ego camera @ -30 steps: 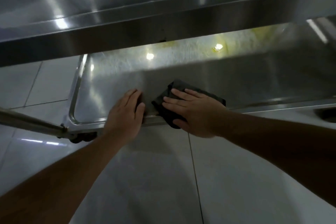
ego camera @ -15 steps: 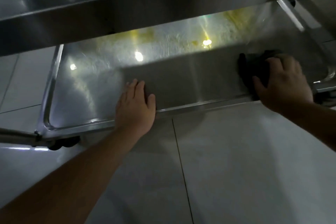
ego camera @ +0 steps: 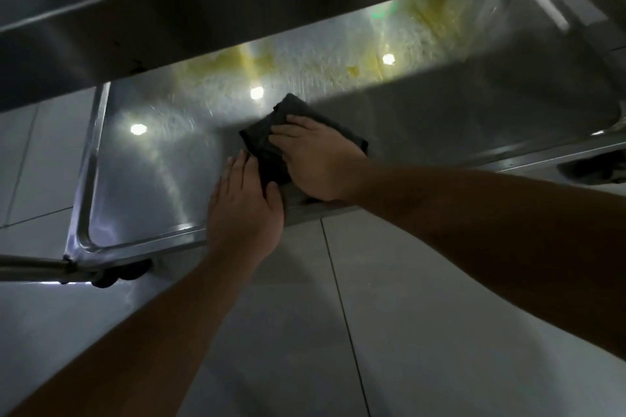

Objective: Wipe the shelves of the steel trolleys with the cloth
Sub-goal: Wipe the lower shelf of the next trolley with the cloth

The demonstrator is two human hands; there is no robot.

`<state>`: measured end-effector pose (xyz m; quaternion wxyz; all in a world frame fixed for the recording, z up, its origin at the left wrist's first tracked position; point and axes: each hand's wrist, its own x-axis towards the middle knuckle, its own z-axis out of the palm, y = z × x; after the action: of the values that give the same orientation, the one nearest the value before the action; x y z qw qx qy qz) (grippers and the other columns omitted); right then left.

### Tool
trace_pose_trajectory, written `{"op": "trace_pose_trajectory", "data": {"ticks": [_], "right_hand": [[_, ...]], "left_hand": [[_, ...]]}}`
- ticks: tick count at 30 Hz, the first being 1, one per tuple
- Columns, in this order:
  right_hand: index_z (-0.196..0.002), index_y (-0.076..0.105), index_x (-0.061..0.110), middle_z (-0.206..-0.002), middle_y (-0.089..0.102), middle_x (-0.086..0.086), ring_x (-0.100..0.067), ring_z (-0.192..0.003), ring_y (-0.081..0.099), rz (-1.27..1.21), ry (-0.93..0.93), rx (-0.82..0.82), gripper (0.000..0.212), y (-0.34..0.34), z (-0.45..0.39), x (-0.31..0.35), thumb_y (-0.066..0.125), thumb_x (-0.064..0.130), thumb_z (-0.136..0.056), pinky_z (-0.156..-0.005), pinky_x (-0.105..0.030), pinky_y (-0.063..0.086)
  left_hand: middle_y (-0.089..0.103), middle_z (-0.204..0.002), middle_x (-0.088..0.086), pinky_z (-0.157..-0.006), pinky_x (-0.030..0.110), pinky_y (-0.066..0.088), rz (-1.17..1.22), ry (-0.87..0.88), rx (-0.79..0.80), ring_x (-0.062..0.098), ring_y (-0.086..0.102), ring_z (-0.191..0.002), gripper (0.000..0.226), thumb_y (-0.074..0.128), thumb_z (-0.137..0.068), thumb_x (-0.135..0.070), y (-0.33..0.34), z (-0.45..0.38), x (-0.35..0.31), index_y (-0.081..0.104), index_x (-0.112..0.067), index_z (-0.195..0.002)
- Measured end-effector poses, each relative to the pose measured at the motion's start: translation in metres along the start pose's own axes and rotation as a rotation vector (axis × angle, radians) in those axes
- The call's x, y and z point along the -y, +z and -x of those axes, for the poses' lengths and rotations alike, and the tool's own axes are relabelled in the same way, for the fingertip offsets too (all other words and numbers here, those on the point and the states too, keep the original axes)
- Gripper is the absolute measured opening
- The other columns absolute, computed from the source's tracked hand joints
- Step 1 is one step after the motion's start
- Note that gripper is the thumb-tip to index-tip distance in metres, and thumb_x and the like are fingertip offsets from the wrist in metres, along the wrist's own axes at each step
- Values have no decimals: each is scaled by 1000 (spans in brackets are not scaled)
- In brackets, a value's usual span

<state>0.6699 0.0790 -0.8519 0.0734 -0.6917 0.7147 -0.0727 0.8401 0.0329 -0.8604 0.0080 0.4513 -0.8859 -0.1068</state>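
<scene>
The steel trolley's bottom shelf [ego camera: 142, 186] lies low over the floor, shiny, with yellowish smears along its far side. A dark folded cloth [ego camera: 267, 142] lies on the shelf near its front rim. My right hand [ego camera: 315, 159] presses flat on the cloth, fingers straight and pointing left. My left hand [ego camera: 244, 210] rests flat on the front rim just left of the cloth, its fingertips beside the cloth's edge.
The upper shelf [ego camera: 169, 10] overhangs the far half of the bottom shelf. A steel handle bar [ego camera: 30, 266] and a black castor [ego camera: 115, 274] sit at the front left corner. Pale floor tiles [ego camera: 423, 332] spread in front. Another castor [ego camera: 596, 169] shows at the right.
My right hand has swept the cloth from the shelf's right end back left to beside my left hand. My left hand has stayed on the front rim.
</scene>
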Motion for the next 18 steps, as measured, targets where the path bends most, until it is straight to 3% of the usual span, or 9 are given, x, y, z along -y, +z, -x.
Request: {"op": "trace_pose_trajectory", "data": {"ticks": [2,3,5,8,12,15,16,18], "right_hand": [[-155,45,12,-165,37,-3,-19,-155,23,29,47,-40,50,-4,14,-25,37,28,-108,-118,-24,-17],[-156,44,14,-165,36,-3,-21,-156,23,-16,148,-66,50,-8,26,-43,37,26,-108,-118,-21,-14],[-156,43,14,-165,37,-6,-27,-155,25,-82,412,-115,50,-22,56,-92,40,20,-107,-125,-31,4],[-147,50,5,-153,46,-22,-40,-143,39,-84,823,-233,46,-42,115,-168,42,13,-103,-122,-49,29],[-151,43,3,-160,39,-18,-39,-152,27,-88,1144,-267,52,-45,130,-188,45,17,-102,-125,-53,22],[-137,55,1,-145,53,-21,-40,-139,42,-118,1068,-272,44,-38,88,-147,49,19,-97,-117,-49,33],[-132,58,3,-139,57,-20,-38,-133,46,-129,988,-261,41,-35,72,-127,49,20,-96,-113,-47,36],[-140,56,9,-147,54,-14,-33,-139,43,-173,752,-181,46,-22,40,-78,48,24,-97,-117,-41,33]], "left_hand": [[24,-174,7,-130,43,16,-6,3,-3,23,16,-162,60,35,-110,-32,-1,1,3,29,-11,-165],[24,-174,6,-130,43,16,-7,6,-12,23,16,-162,60,36,-110,-33,-1,1,4,29,-13,-166],[25,-174,6,-130,43,17,-2,16,-28,23,17,-162,60,37,-109,-33,-1,0,4,30,-13,-165],[25,-174,6,-131,44,17,-9,16,-42,24,17,-162,60,38,-109,-34,2,1,1,31,-14,-165],[25,-174,7,-131,44,16,-21,-2,-59,24,16,-162,60,39,-109,-34,5,4,-3,30,-13,-165],[27,-173,7,-131,44,16,-26,-9,-63,25,18,-162,60,39,-109,-32,4,4,-5,31,-12,-165],[26,-173,7,-131,44,16,-30,-10,-63,24,18,-162,60,39,-109,-32,3,4,-5,31,-12,-165],[27,-173,8,-130,43,16,-33,-4,-61,25,18,-161,60,38,-109,-31,3,3,-4,31,-11,-165]]}}
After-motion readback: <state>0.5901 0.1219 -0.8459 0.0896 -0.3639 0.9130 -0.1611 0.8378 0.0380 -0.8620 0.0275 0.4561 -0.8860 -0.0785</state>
